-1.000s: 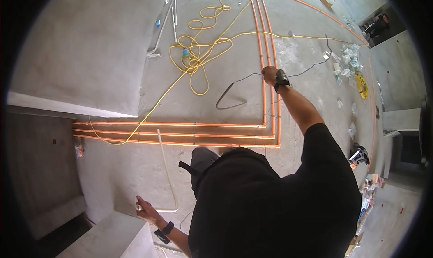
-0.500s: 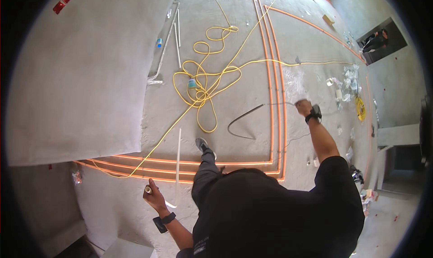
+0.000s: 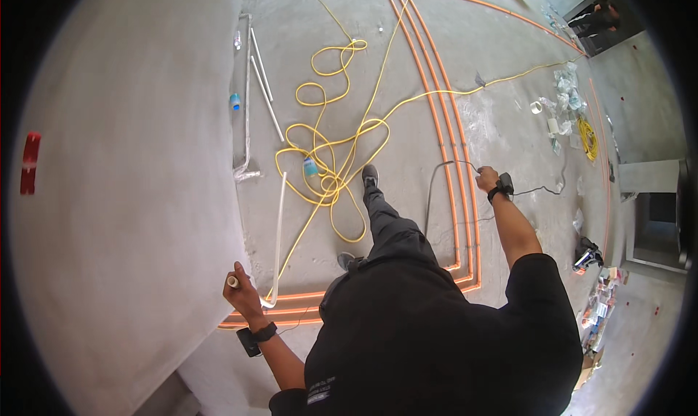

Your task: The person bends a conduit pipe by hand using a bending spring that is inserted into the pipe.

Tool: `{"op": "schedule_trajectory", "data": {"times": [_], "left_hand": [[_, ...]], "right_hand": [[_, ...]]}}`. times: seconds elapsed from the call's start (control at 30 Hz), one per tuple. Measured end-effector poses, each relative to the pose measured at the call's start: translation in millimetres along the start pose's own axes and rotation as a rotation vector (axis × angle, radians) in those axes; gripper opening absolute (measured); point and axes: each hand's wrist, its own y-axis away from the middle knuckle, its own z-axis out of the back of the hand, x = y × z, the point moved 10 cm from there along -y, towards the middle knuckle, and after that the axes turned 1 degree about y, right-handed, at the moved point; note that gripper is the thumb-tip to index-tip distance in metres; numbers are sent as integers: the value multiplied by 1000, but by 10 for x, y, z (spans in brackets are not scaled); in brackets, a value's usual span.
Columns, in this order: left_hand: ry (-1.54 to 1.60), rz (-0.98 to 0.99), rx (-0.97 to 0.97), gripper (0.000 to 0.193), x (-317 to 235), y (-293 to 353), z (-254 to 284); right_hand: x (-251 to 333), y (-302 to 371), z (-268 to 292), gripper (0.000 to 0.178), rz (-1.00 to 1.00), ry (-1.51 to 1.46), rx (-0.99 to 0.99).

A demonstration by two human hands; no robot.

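Note:
My left hand (image 3: 243,294), low on the left, is closed around a white plastic pipe (image 3: 280,231). The pipe's open end shows above my fist, and its long part bends and points away over the floor. On the right, my right hand (image 3: 488,179) is closed on a dark, thin flexible rod (image 3: 436,170). From that hand the rod curves left over the orange pipes (image 3: 449,154) and down toward my leg; another dark length trails off to the right. Both wrists carry black straps with small devices.
A tangled yellow hose (image 3: 342,176) lies ahead of my feet, with a blue-labelled bottle (image 3: 310,167) among its loops. White pipes (image 3: 262,78) lie along the left wall (image 3: 145,125). Plastic wrappings (image 3: 567,89) and a yellow coil (image 3: 587,140) are at right. Another person (image 3: 600,20) stands in the far doorway.
I have stepped forward toward the yellow hose, and the left wall is closer. The white pipe and dark rod moved along with my hands; the rod now hangs across the orange pipes.

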Motion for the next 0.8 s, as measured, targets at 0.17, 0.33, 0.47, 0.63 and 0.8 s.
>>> {"op": "schedule_trajectory", "data": {"times": [0.17,0.33,0.47,0.63,0.8], "left_hand": [[-84,-47,-83,51,-483,-664,-743],[-90,22,-132,52,-926,-1291,-1519],[-25,39,-94,51,-1379,-1873,-2253],[38,41,0,48,-1672,-2681,-3142],[49,53,55,48,-1900,-3622,-4125]], "right_hand": [[-594,-953,-133,36,-207,-195,134],[-1004,-1571,37,36,-348,-53,256],[-938,-2162,687,29,-275,-89,316],[220,-2739,2181,27,19,-65,550],[1818,-3073,4201,23,170,146,442]]}}
